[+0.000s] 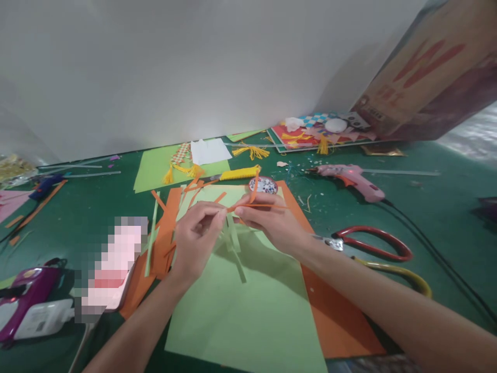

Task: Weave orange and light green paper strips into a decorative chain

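Note:
Over a light green paper sheet (pixel 248 311), my two hands meet at a small weave of orange and pale green paper strips. My left hand (pixel 200 235) pinches the weave's left side between thumb and fingers. From the right, my right hand (pixel 272 220) closes on the same piece, with a thin orange paper strip (pixel 264 205) running across its fingers. Pale green paper strips (pixel 234 235) hang down from between the hands. My fingers hide most of the woven middle. Orange paper (pixel 341 316) lies under the green sheet.
Right of my hands lie scissors (pixel 375 243) with red and yellow handles and a pink glue gun (pixel 349 178) with its cord. Behind are a yellow cutter (pixel 240 173) and a round patterned tin (pixel 263 185). At left rests a blurred-out phone (pixel 112 269) beside a purple device (pixel 29 295).

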{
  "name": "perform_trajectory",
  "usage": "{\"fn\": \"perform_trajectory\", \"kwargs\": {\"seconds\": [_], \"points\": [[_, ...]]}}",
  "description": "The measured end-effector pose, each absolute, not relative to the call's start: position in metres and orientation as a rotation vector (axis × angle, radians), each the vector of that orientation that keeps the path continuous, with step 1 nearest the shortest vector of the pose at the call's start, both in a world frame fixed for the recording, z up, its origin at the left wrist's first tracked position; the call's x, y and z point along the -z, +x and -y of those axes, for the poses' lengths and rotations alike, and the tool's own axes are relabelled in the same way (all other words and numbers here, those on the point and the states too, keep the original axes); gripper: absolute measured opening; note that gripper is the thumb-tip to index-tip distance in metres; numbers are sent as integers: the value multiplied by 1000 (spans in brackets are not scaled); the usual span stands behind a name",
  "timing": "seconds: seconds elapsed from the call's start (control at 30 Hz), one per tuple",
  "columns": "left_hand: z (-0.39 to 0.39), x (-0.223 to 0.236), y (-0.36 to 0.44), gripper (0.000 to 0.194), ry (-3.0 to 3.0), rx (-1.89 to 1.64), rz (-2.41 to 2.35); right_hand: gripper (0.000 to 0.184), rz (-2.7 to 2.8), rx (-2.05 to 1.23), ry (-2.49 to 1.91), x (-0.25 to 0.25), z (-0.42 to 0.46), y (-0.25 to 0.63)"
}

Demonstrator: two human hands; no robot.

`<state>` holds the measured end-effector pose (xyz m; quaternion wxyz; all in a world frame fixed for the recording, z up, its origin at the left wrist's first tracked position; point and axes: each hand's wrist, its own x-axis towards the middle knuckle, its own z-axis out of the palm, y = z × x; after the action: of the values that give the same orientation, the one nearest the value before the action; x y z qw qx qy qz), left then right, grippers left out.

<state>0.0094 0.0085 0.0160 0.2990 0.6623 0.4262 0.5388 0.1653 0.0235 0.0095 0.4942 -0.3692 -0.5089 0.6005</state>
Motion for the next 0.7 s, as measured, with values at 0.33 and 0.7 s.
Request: {"fn": "perform_trajectory", "kwargs": {"seconds": [0.33,0.7], "points": [[-6,-11,10,13,1806,-1385,-1154,19,1171,-1532,-815,-10,-24,167],[-5,-9,10,6,2019,-1565,-1117,22,1150,-1571,-827,-8,-22,165]]}}
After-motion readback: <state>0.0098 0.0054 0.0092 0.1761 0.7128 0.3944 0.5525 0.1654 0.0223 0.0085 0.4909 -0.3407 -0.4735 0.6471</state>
